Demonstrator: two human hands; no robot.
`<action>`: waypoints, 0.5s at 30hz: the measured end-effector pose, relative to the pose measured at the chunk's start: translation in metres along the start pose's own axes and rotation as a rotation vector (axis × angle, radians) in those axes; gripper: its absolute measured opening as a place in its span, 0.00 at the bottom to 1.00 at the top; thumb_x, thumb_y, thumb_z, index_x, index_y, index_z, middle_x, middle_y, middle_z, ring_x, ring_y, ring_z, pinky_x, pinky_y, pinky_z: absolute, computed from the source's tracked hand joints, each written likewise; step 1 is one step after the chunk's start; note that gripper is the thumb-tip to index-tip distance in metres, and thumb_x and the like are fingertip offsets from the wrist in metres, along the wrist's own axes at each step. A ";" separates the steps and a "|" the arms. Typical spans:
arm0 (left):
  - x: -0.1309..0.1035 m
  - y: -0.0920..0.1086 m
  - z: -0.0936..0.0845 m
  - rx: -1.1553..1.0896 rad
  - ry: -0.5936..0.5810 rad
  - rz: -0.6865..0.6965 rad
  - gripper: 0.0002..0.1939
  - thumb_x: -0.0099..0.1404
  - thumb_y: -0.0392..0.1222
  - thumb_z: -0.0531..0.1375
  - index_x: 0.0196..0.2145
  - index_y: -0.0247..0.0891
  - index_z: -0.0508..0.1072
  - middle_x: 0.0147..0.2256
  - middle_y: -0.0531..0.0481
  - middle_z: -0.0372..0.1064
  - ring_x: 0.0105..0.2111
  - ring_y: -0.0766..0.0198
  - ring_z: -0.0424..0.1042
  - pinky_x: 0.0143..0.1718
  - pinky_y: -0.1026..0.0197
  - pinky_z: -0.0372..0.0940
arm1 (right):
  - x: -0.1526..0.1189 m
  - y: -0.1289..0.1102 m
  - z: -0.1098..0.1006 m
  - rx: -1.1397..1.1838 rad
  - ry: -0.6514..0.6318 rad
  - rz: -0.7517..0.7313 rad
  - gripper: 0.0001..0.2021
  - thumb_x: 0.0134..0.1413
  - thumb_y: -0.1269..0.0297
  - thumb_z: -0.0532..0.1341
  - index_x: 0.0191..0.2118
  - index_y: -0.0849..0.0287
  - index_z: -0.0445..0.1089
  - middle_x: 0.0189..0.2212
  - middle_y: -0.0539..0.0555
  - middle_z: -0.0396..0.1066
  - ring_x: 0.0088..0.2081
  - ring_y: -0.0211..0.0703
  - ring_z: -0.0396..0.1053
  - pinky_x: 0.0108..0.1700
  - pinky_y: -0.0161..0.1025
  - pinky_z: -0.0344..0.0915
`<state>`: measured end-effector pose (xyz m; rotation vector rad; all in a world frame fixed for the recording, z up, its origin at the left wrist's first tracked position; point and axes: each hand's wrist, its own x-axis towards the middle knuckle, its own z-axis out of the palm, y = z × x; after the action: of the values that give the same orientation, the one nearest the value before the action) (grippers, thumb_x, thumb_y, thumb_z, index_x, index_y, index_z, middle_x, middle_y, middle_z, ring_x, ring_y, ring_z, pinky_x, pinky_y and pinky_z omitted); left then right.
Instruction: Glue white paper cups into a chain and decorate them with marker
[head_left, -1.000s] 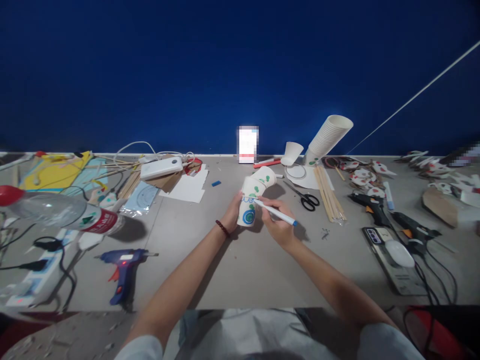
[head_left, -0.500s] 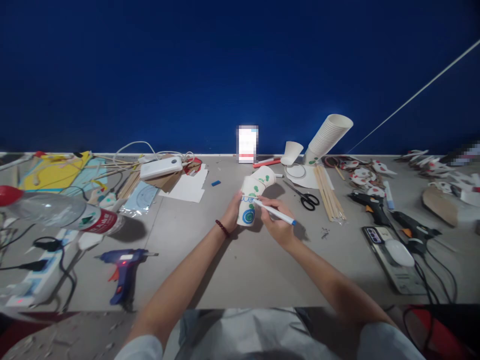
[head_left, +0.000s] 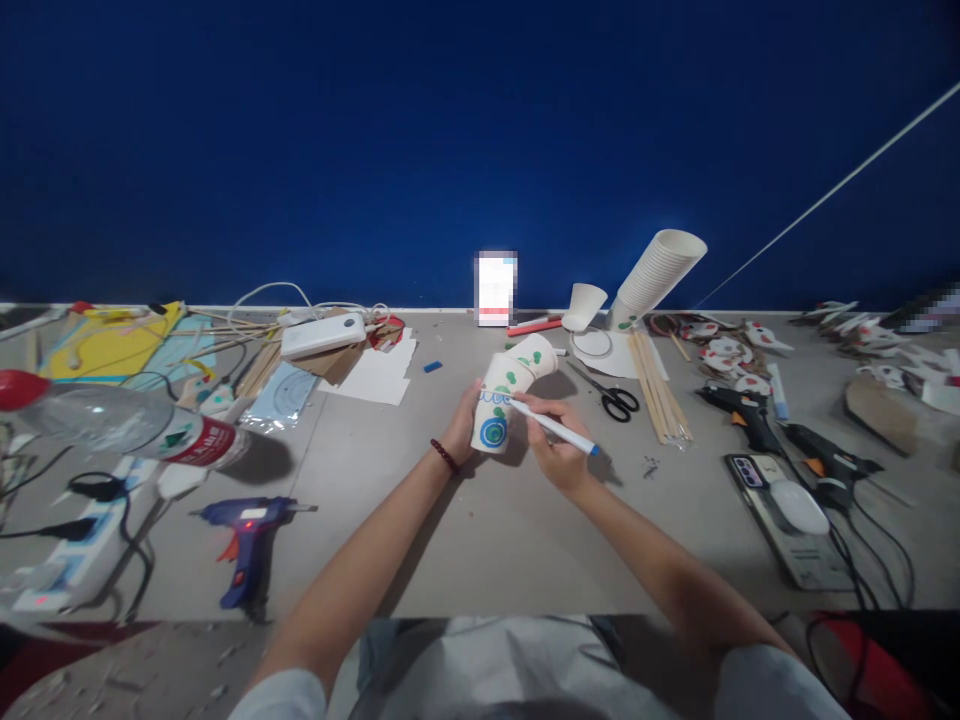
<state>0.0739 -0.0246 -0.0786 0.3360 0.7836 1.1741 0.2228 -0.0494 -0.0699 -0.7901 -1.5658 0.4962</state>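
My left hand grips the left side of a bent shape made of joined white paper cups, printed with green spots. Blue scallops run along a seam on it, and a blue ringed circle is drawn below them. In my right hand is a white marker with a blue end; its tip meets the cups near the scallops' right end. My fingers partly hide the cups' sides. A small blue cap lies on the table to the left.
Scissors, wooden sticks and a stack of paper cups stand or lie to the right, with black glue guns and a phone farther out. Leftward are a blue glue gun, a bottle and a power strip.
The joined cups have turned slightly, their lower end shifting left and upper end right. My right hand and marker have moved a little right; the scallop line reaches farther right.
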 end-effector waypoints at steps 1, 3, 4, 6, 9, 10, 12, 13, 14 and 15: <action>0.001 -0.001 -0.001 -0.006 0.001 0.002 0.18 0.67 0.52 0.61 0.39 0.32 0.77 0.32 0.44 0.79 0.28 0.60 0.77 0.34 0.61 0.72 | 0.000 0.000 0.000 0.004 -0.001 0.012 0.02 0.64 0.68 0.61 0.41 0.55 0.68 0.42 0.61 0.83 0.46 0.51 0.82 0.47 0.47 0.79; 0.002 -0.001 -0.002 -0.019 0.017 0.028 0.15 0.66 0.50 0.61 0.38 0.32 0.77 0.32 0.45 0.79 0.30 0.60 0.78 0.36 0.62 0.71 | -0.001 0.000 0.000 0.012 0.000 0.036 0.02 0.64 0.66 0.61 0.42 0.55 0.68 0.42 0.61 0.82 0.46 0.51 0.82 0.47 0.48 0.79; 0.002 -0.002 -0.002 -0.023 0.029 0.047 0.14 0.66 0.48 0.62 0.38 0.33 0.77 0.33 0.45 0.80 0.31 0.60 0.78 0.37 0.62 0.71 | -0.002 0.000 0.001 0.014 0.001 0.046 0.02 0.65 0.66 0.61 0.42 0.55 0.68 0.42 0.61 0.82 0.46 0.51 0.82 0.47 0.48 0.79; 0.002 -0.002 -0.002 -0.022 0.040 0.073 0.13 0.66 0.48 0.62 0.37 0.33 0.78 0.34 0.45 0.80 0.33 0.60 0.79 0.38 0.63 0.70 | -0.002 0.000 0.001 0.010 0.001 0.051 0.02 0.65 0.65 0.61 0.42 0.54 0.68 0.42 0.60 0.82 0.46 0.51 0.82 0.47 0.48 0.79; 0.000 -0.001 -0.001 0.003 -0.012 0.035 0.18 0.67 0.52 0.61 0.39 0.32 0.79 0.36 0.43 0.81 0.35 0.57 0.79 0.40 0.60 0.71 | -0.002 0.000 0.001 -0.002 -0.007 0.033 0.02 0.64 0.66 0.61 0.42 0.54 0.69 0.42 0.60 0.82 0.45 0.51 0.82 0.46 0.47 0.79; 0.000 0.000 -0.001 0.012 -0.037 0.018 0.19 0.67 0.53 0.61 0.40 0.32 0.79 0.36 0.42 0.81 0.36 0.56 0.80 0.41 0.59 0.71 | -0.002 0.000 0.001 -0.007 -0.009 0.023 0.02 0.64 0.67 0.62 0.42 0.54 0.69 0.42 0.59 0.82 0.45 0.50 0.82 0.46 0.46 0.79; -0.001 0.000 0.000 0.026 -0.070 0.000 0.21 0.68 0.54 0.60 0.42 0.31 0.79 0.38 0.41 0.81 0.36 0.56 0.80 0.42 0.59 0.71 | -0.001 0.001 0.000 -0.016 -0.008 0.002 0.03 0.64 0.68 0.62 0.42 0.54 0.69 0.42 0.59 0.82 0.44 0.50 0.82 0.45 0.45 0.79; -0.002 0.000 0.000 0.026 -0.076 0.000 0.21 0.68 0.53 0.61 0.43 0.31 0.79 0.38 0.41 0.81 0.36 0.56 0.80 0.43 0.59 0.71 | -0.001 0.001 0.000 -0.023 -0.007 -0.007 0.03 0.63 0.68 0.62 0.42 0.54 0.69 0.42 0.59 0.82 0.44 0.49 0.82 0.45 0.46 0.79; -0.002 0.000 0.001 0.020 -0.077 0.003 0.20 0.68 0.53 0.61 0.42 0.30 0.79 0.38 0.40 0.81 0.36 0.56 0.80 0.42 0.59 0.71 | 0.000 0.001 0.000 -0.031 -0.008 -0.015 0.03 0.63 0.68 0.62 0.42 0.54 0.70 0.42 0.59 0.82 0.44 0.50 0.82 0.45 0.46 0.79; -0.003 0.000 0.001 0.011 -0.074 0.007 0.20 0.69 0.53 0.61 0.42 0.30 0.79 0.38 0.41 0.81 0.36 0.57 0.80 0.42 0.60 0.71 | 0.000 0.001 -0.001 -0.040 -0.012 -0.021 0.03 0.63 0.68 0.62 0.41 0.55 0.70 0.42 0.60 0.82 0.45 0.50 0.82 0.45 0.46 0.78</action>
<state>0.0746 -0.0268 -0.0766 0.3896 0.7252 1.1578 0.2235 -0.0490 -0.0701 -0.8015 -1.5980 0.4560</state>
